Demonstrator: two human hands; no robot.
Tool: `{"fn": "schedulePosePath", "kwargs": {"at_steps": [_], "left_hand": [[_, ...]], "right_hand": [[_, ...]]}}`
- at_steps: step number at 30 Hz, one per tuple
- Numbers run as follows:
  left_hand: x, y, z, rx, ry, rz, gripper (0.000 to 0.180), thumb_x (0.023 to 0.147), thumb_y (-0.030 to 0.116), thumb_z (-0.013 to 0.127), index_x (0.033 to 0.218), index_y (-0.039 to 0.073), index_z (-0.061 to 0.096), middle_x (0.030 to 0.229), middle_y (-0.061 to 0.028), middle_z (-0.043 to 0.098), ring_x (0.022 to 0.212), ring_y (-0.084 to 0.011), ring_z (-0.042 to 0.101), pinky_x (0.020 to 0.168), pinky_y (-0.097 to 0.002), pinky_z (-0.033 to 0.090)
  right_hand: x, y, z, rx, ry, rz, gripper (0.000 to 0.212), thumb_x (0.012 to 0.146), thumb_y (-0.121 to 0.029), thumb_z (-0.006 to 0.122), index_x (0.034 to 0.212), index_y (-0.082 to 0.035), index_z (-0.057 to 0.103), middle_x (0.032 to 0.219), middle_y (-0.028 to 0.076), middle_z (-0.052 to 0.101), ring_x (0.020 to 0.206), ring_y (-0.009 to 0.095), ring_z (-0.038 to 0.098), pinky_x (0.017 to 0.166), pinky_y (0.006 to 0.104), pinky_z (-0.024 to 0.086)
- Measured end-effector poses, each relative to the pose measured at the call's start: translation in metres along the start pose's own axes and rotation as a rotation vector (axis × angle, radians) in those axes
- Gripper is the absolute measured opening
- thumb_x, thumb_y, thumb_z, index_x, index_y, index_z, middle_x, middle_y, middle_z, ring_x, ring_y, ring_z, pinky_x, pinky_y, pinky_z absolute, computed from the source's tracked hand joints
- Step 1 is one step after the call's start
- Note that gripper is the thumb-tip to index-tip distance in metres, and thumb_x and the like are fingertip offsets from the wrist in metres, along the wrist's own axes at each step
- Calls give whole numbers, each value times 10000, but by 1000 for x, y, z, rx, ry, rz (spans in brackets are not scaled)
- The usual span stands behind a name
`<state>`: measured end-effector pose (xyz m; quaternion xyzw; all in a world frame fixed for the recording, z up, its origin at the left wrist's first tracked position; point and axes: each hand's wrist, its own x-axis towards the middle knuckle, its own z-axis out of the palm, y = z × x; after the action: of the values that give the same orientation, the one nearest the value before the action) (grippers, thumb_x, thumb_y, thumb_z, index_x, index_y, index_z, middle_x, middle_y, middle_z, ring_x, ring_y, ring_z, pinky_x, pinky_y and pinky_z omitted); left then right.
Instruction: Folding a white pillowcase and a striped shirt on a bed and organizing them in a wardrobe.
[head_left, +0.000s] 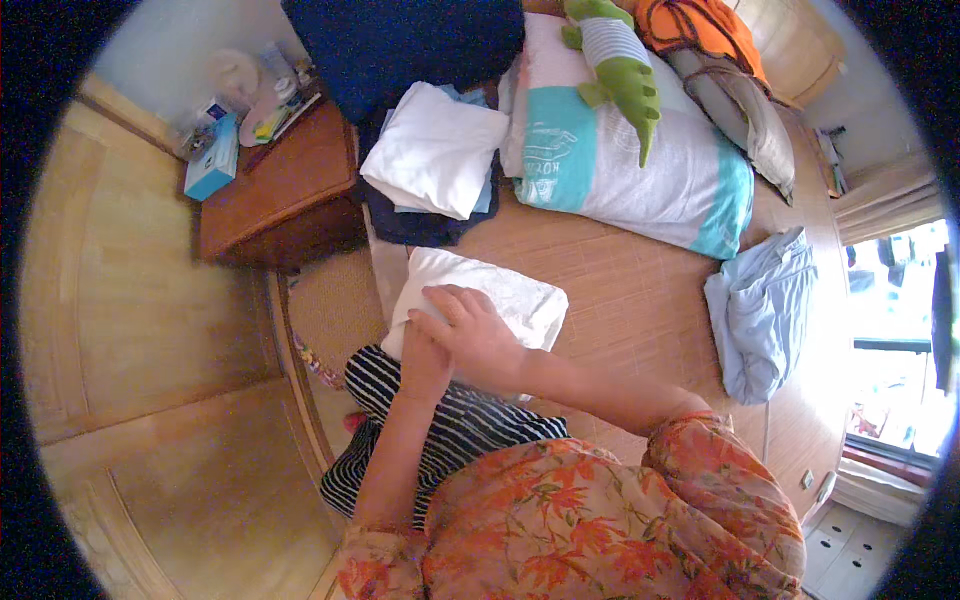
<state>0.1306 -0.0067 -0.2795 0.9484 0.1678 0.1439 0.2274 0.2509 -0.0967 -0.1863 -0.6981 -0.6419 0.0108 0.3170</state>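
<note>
A white folded garment [515,295] lies on the bed in front of me. My right hand [472,335] rests across it, fingers extended and lying over the cloth and partly over my other hand. Beneath it, my left hand [428,358] is at the garment's near left edge; its fingers are mostly hidden by the right hand and the cloth. A black-and-white striped garment [470,410] spreads under my forearms, close to my body. Just beyond the white garment is a stack of folded clothes with a white one [437,145] on top.
A folded white, grey and turquoise quilt [640,180] carries a green plush toy [620,75]. Light blue folded trousers [765,315] lie at the right on the woven mat [620,310]. A wooden nightstand [290,190] with a blue tissue box [212,160] stands at the left.
</note>
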Motion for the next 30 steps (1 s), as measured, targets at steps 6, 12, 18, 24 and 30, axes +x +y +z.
{"fn": "schedulePosePath", "kwargs": {"at_steps": [6,12,18,24,30], "left_hand": [[-1,0,-11,-52,200,-63,334,786,77,585,1109,-4,562,1026,-187,577,990,-396,528,869,-455,446],[17,3,25,154,33,-24,337,845,108,574,1169,20,542,1139,-151,556,1106,-317,523,925,-413,465],[-8,-97,80,-153,107,-162,539,900,321,530,1348,39,427,1385,-160,462,1316,-279,404,1098,-402,320],[35,-11,22,-987,172,-277,433,919,149,522,1334,45,453,1306,-100,537,1204,-215,517,1006,-330,429],[36,-18,3,-583,288,-281,399,914,135,521,1299,39,481,1243,-89,579,1152,-220,554,991,-367,429]], "right_hand": [[17,26,37,-139,-29,-22,437,713,-140,617,1147,-109,573,1126,119,560,979,304,574,809,412,486],[9,38,48,98,83,26,128,664,-113,624,760,-84,545,713,107,539,664,334,588,567,431,476],[0,-8,56,266,-39,77,160,655,-98,639,767,-55,532,731,130,558,702,351,599,616,453,485],[-2,30,32,130,38,178,187,700,-113,623,882,-97,582,831,113,598,769,343,613,706,449,502],[15,9,35,174,-25,95,152,711,-130,619,850,-79,584,822,123,600,762,343,610,702,439,501]]}}
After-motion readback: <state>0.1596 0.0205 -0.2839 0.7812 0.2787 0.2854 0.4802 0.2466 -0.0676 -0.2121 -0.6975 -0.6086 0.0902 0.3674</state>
